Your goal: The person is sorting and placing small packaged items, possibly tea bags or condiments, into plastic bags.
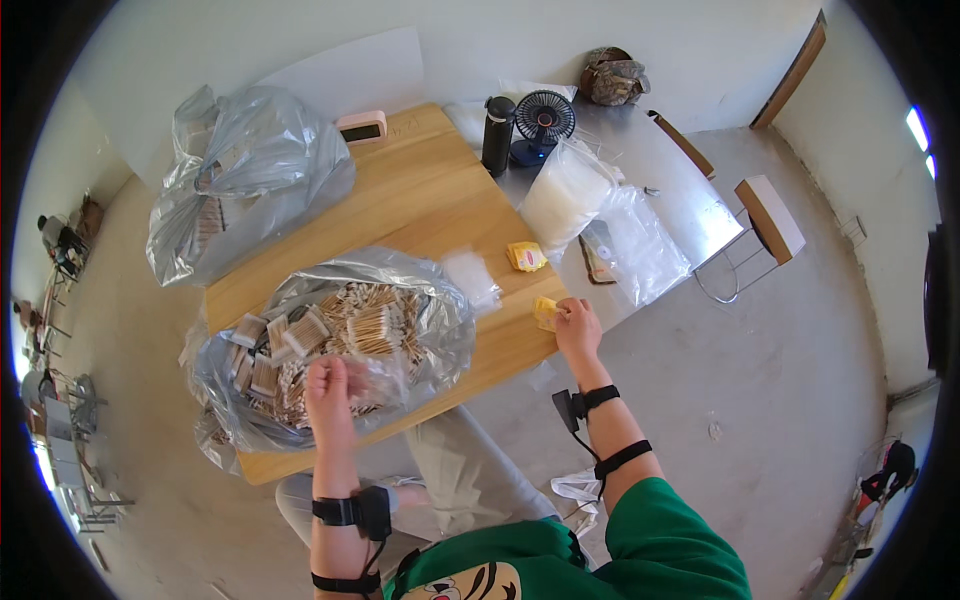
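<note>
My left hand (330, 395) is closed on a small clear plastic bag (383, 380), above the near part of a large grey plastic bag (450, 345). That grey bag lies open on the wooden table and is full of cotton swabs (372, 328), some loose, some in bundles (305, 332). At the table's right edge my right hand (578, 326) pinches a yellow printed card (545, 313). A stack of similar yellow cards (526, 256) lies just beyond it. Between the stack and the swabs rests a pile of clear small bags (470, 279).
Another grey bag (260, 170), partly see-through, stands at the table's (400, 190) far left, near a pink-framed clock (362, 127). On the metal table (690, 200) are a black bottle (498, 135), a fan (545, 120), a white plastic bag (565, 195) and a phone (598, 252). A stool (770, 220) stands right.
</note>
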`<state>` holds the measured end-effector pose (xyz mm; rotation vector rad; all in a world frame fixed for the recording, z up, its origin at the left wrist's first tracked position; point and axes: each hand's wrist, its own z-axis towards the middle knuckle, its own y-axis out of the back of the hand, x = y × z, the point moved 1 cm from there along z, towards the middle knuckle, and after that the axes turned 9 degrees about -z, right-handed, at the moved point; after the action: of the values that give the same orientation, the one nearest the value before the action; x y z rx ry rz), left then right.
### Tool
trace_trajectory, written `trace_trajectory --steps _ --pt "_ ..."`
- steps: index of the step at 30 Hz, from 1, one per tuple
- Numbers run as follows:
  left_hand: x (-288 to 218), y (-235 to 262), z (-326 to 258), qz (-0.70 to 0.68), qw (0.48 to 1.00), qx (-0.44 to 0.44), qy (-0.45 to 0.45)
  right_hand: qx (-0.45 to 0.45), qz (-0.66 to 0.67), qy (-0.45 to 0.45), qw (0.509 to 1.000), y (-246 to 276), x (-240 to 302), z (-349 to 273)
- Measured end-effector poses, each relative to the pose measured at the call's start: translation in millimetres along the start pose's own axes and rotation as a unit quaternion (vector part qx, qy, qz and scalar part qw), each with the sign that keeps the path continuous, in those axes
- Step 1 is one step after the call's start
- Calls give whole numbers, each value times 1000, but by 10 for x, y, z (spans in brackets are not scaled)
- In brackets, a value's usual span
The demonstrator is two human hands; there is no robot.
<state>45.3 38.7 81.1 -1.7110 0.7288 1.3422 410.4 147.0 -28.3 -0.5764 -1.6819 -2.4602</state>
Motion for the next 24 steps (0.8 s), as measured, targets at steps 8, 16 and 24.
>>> trace_trajectory --steps 8,16,24 --pt "-43 -818 -254 101 956 275 20 155 468 106 863 754 848 -373" --pt "-58 -873 -152 73 982 169 35 194 483 21 854 928 967 -542" --pt "31 -17 349 86 995 2 -43 91 508 -110 850 -164 976 355"
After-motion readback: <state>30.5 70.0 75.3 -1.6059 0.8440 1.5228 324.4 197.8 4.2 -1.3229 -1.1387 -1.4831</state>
